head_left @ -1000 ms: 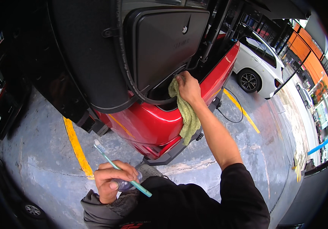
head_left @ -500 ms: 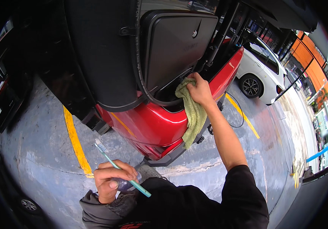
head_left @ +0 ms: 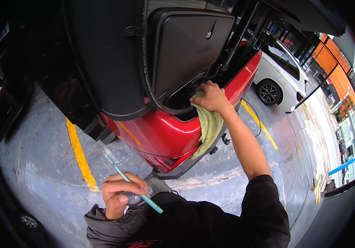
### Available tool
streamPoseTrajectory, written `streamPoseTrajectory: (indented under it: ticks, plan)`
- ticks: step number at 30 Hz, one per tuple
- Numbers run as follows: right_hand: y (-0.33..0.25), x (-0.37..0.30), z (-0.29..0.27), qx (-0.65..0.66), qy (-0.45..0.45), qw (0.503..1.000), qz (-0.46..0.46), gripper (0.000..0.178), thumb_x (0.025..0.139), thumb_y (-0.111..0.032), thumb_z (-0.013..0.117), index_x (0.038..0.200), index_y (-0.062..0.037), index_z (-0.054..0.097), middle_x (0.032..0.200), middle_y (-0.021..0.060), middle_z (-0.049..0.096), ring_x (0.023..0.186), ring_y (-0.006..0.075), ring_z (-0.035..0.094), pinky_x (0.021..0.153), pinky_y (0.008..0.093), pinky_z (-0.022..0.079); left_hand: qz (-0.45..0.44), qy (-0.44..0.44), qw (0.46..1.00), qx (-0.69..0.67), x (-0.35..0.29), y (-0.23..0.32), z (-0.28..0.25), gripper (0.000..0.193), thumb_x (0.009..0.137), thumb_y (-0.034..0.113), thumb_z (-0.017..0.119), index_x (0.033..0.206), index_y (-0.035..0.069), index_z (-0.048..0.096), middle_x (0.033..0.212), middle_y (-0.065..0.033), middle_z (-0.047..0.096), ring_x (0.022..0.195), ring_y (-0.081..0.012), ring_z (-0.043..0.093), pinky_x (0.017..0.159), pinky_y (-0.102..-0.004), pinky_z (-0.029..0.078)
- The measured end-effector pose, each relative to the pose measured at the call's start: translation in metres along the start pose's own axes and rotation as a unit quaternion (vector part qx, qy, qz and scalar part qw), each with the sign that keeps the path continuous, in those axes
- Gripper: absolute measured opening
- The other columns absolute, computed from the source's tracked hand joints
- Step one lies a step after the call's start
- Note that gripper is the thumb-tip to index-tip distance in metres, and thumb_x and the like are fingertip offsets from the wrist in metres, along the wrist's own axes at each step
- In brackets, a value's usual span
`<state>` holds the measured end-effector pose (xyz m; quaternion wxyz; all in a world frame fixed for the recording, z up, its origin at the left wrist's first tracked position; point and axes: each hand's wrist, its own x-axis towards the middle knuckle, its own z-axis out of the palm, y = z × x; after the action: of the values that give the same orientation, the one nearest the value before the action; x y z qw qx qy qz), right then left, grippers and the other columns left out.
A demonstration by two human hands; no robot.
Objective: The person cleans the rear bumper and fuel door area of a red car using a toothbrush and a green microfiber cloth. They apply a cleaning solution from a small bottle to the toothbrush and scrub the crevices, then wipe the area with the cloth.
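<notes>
My left hand, low in the head view, is closed round a pale teal toothbrush, its bristles pointing up and left. A small clear container is in the same grip, mostly behind the fingers. My right hand presses a green towel into the dark recess at the edge of a red vehicle body. The towel's loose end hangs down over the red corner. Right above the hand stands a dark rectangular panel with a small latch. My right fingertips are partly hidden in the recess.
A black hose curves down beside the panel to the red body. Black struts rise at its right. A white car is parked at the right, a dark car at the left. Yellow lines mark the concrete floor.
My right hand has turned knuckles-up and pushed the towel slightly left and deeper into the recess. The left hand keeps its hold on the toothbrush and container. The view has shifted slightly.
</notes>
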<state>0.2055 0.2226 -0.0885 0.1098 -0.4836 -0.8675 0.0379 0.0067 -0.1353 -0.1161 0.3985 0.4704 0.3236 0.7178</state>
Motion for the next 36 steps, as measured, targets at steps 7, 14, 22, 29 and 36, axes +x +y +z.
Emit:
streamPoseTrajectory:
  ticks: [7, 14, 22, 29, 36]
  plan:
    - [0.026, 0.005, 0.038, 0.112, 0.025, 0.988, -0.102, 0.032, 0.084, -0.032, 0.074, 0.107, -0.0105, 0.079, 0.135, 0.0149, 0.055, 0.123, 0.0355, 0.05, 0.108, 0.0458, 0.042, -0.004, 0.015, 1.0, 0.003, -0.004, -0.003, -0.001, 0.053, 0.086, 0.043, 0.063, 0.083, -0.01, 0.074, 0.081, -0.0251, 0.069, 0.071, -0.034, 0.072, 0.068, -0.0419, 0.061]
    - [0.041, 0.003, 0.027, 0.13, 0.002, 0.977, -0.171, 0.024, 0.094, -0.022, 0.066, 0.106, -0.0031, 0.075, 0.121, 0.0167, 0.063, 0.114, 0.0362, 0.056, 0.103, 0.0442, 0.044, 0.001, 0.018, 1.0, -0.006, -0.006, -0.002, -0.005, 0.054, 0.088, 0.043, 0.064, 0.083, -0.01, 0.074, 0.081, -0.0242, 0.068, 0.071, -0.0341, 0.071, 0.07, -0.0434, 0.061]
    - [0.011, 0.013, 0.036, 0.304, 0.106, 0.947, -0.015, 0.034, 0.098, -0.019, 0.064, 0.124, 0.0008, 0.056, 0.108, 0.0257, 0.07, 0.105, 0.0434, 0.068, 0.091, 0.0463, 0.052, -0.009, 0.02, 1.0, -0.003, -0.003, 0.003, -0.002, 0.055, 0.088, 0.045, 0.066, 0.084, -0.01, 0.074, 0.081, -0.0234, 0.068, 0.071, -0.0342, 0.071, 0.072, -0.044, 0.06]
    - [0.008, 0.008, 0.039, 0.231, 0.14, 0.963, -0.011, 0.039, 0.089, -0.019, 0.067, 0.12, 0.0038, 0.061, 0.104, 0.029, 0.071, 0.105, 0.0449, 0.067, 0.094, 0.0467, 0.053, 0.018, 0.034, 0.999, -0.015, -0.006, 0.001, -0.009, 0.05, 0.091, 0.04, 0.068, 0.083, -0.009, 0.07, 0.079, -0.0217, 0.065, 0.062, -0.0362, 0.071, 0.069, -0.0482, 0.059]
    - [0.006, 0.013, 0.044, 0.214, 0.143, 0.966, 0.02, 0.035, 0.089, -0.022, 0.066, 0.113, 0.0036, 0.065, 0.1, 0.0275, 0.071, 0.101, 0.0444, 0.067, 0.092, 0.0497, 0.052, 0.016, 0.029, 0.999, -0.009, -0.007, -0.002, -0.013, 0.05, 0.091, 0.04, 0.066, 0.083, -0.009, 0.071, 0.079, -0.0223, 0.066, 0.065, -0.0353, 0.071, 0.071, -0.0475, 0.059]
